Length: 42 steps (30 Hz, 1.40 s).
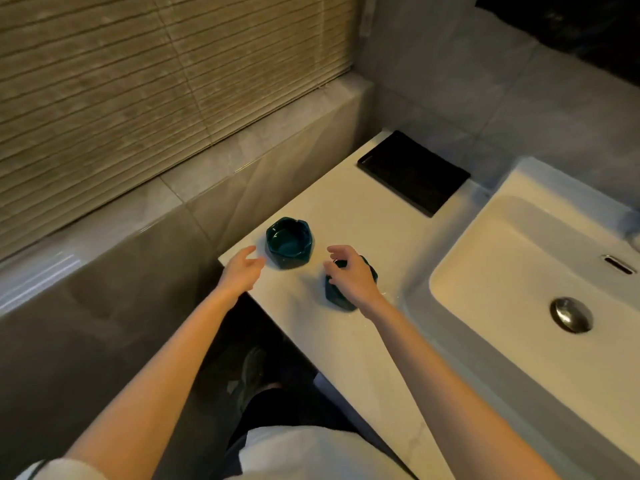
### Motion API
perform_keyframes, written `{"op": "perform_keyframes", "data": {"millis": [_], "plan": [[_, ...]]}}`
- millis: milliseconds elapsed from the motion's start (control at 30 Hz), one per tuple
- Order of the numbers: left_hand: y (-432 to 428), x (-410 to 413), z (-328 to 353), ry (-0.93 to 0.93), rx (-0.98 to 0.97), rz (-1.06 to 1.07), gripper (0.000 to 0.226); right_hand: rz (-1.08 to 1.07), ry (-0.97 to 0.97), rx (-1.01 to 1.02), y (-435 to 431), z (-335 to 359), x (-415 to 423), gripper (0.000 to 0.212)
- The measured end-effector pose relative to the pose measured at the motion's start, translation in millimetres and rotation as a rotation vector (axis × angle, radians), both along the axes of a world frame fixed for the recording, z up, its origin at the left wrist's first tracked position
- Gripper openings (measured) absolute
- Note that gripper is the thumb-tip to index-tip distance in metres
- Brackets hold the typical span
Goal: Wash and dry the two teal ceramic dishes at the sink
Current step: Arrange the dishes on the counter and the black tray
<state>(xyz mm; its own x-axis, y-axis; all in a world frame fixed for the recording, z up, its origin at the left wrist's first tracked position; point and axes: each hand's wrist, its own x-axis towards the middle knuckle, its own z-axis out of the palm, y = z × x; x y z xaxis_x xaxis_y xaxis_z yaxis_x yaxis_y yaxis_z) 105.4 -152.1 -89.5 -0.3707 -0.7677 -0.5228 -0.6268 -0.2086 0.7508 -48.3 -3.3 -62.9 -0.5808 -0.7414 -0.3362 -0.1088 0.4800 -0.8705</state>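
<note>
We see a pale bench [346, 209] running along the tiled wall. Near its left end a dark teal dish [289, 242] stands upright, open side up, with notches in its rim. Just to the right and a little nearer to us stands a second teal dish [337, 297], apart from the first and mostly hidden under our right hand [349, 275]. At the back of the bench a flat black tray [414, 173] lies against the wall. To the right sits the white sink [519, 237], its metal drain plug [572, 315] in the bottom of the basin.
</note>
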Motion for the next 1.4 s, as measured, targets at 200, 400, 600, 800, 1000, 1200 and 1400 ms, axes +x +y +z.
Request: {"op": "perform_keyframes", "data": {"millis": [200, 400, 600, 800, 1000, 1200, 1400], "plan": [[-66, -25, -9, -0.010, 0.023, -0.210, 0.055, -0.087, 0.099, 0.128, -73, -18, -6, 0.038], [-106, -36, -18, -0.034, 0.186, -0.442, 0.051, -0.125, 0.061, 0.395, -114, -32, -6, 0.044], [-117, -40, -24, -0.045, 0.129, -0.556, 0.044, -0.242, 0.076, 0.538, -128, -40, 3, 0.032], [-123, -45, -29, -0.052, 0.001, -0.599, 0.046, -0.304, 0.105, 0.527, -129, -40, 10, 0.032], [-132, -69, -13, 0.028, -0.028, -0.627, 0.048, -0.433, 0.055, 0.409, -128, -24, -7, 0.034], [-136, -141, 23, 0.190, -0.018, -0.551, 0.055, -0.555, 0.043, 0.297, -126, 16, -67, 0.032], [-138, -250, 44, 0.247, -0.036, -0.566, 0.033, -0.648, 0.069, 0.240, -127, 28, -168, 0.038]]}}
